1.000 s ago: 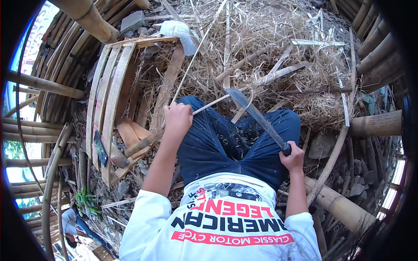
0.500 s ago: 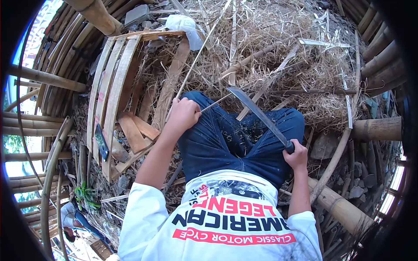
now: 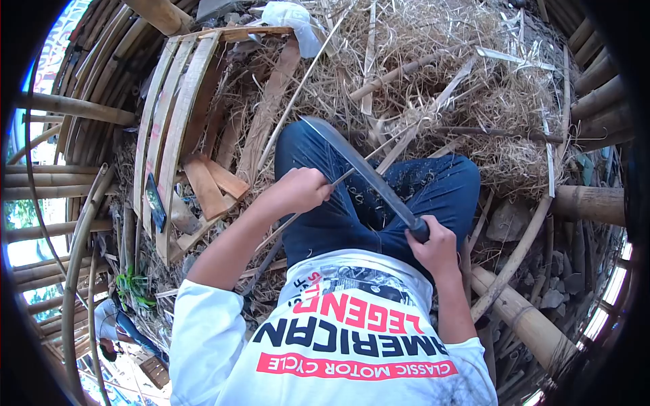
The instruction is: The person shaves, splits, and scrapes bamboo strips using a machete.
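Shavings [image 3: 399, 61] covered the ground at upper centre beside a crate [image 3: 193, 95] at upper left, while mid-frame the left hand [image 3: 303, 189], forearm slanting inward, curled round a stick [image 3: 344, 176] and the right hand [image 3: 433, 247] clenched a knife [image 3: 379, 187] across it.

Your white shirt [image 3: 342, 328] with upside-down print, CLASSIC MOTOR CYCLE on its red band [image 3: 357, 366], black AMERICAN, red LEGEND nearer your hem [image 3: 369, 253], smaller creased lettering unreadable
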`<state>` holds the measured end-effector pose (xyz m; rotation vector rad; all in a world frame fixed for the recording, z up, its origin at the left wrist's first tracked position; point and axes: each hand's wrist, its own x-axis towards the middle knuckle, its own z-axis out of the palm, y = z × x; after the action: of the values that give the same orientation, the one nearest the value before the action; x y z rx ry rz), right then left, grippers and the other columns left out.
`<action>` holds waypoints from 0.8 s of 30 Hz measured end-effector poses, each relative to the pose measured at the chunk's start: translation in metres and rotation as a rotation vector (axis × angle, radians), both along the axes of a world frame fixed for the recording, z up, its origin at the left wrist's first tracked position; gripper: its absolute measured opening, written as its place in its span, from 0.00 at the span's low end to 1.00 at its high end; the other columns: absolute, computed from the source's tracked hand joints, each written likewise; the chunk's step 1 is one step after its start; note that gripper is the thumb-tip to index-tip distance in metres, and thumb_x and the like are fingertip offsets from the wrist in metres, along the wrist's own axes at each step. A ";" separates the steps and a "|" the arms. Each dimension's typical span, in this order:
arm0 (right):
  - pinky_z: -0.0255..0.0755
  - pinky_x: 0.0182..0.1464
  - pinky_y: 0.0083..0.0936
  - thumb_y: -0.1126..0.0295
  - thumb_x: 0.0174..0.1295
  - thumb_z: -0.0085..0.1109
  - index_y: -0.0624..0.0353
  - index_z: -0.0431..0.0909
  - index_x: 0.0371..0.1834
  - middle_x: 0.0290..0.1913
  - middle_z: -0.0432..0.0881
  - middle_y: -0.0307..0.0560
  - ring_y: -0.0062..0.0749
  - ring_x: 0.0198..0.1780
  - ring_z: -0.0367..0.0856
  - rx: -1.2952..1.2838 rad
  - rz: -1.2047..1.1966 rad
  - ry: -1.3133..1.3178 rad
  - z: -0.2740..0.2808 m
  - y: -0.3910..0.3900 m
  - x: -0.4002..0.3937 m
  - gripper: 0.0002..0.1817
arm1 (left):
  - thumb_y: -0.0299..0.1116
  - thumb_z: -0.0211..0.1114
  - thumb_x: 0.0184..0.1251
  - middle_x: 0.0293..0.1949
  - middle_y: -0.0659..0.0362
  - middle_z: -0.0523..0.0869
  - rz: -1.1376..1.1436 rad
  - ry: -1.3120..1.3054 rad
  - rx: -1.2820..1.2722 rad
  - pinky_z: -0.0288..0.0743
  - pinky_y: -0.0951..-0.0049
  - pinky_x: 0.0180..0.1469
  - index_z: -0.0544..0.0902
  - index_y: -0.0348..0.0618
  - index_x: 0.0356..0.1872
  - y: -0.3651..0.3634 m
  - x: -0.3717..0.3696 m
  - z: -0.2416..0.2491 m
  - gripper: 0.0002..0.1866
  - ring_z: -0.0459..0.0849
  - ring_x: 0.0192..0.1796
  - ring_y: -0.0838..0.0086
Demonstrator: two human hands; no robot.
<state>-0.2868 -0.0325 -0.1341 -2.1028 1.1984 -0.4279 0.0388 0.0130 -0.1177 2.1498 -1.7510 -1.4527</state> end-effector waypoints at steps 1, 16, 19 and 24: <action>0.79 0.36 0.41 0.67 0.53 0.73 0.59 0.79 0.38 0.31 0.85 0.56 0.54 0.34 0.86 0.042 0.002 -0.013 0.003 0.006 0.005 0.14 | 0.37 0.60 0.70 0.28 0.48 0.88 -0.011 -0.068 -0.014 0.81 0.61 0.44 0.88 0.36 0.34 0.004 -0.006 0.006 0.15 0.89 0.37 0.56; 0.79 0.36 0.45 0.62 0.58 0.70 0.60 0.77 0.41 0.32 0.85 0.58 0.57 0.33 0.86 0.128 0.087 -0.067 0.000 0.032 0.052 0.16 | 0.37 0.50 0.80 0.23 0.62 0.83 0.154 0.393 0.177 0.74 0.73 0.36 0.81 0.36 0.34 0.037 -0.018 0.026 0.17 0.81 0.27 0.77; 0.80 0.36 0.46 0.63 0.58 0.69 0.60 0.76 0.43 0.33 0.85 0.58 0.57 0.34 0.86 0.107 0.104 -0.002 -0.009 0.028 0.051 0.17 | 0.38 0.48 0.82 0.22 0.64 0.82 0.201 0.493 0.233 0.73 0.76 0.36 0.79 0.38 0.33 0.049 -0.017 0.019 0.18 0.79 0.27 0.81; 0.80 0.36 0.47 0.64 0.57 0.68 0.60 0.73 0.40 0.33 0.85 0.57 0.56 0.34 0.86 0.022 0.097 0.185 -0.019 0.023 0.049 0.16 | 0.37 0.48 0.81 0.21 0.63 0.83 0.242 0.518 0.270 0.72 0.74 0.33 0.79 0.39 0.34 0.066 -0.011 0.009 0.17 0.78 0.24 0.79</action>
<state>-0.2379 -0.0094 -0.1527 -2.2088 1.1921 -0.1781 0.0274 0.0786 -0.1085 1.7674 -1.1360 -2.0247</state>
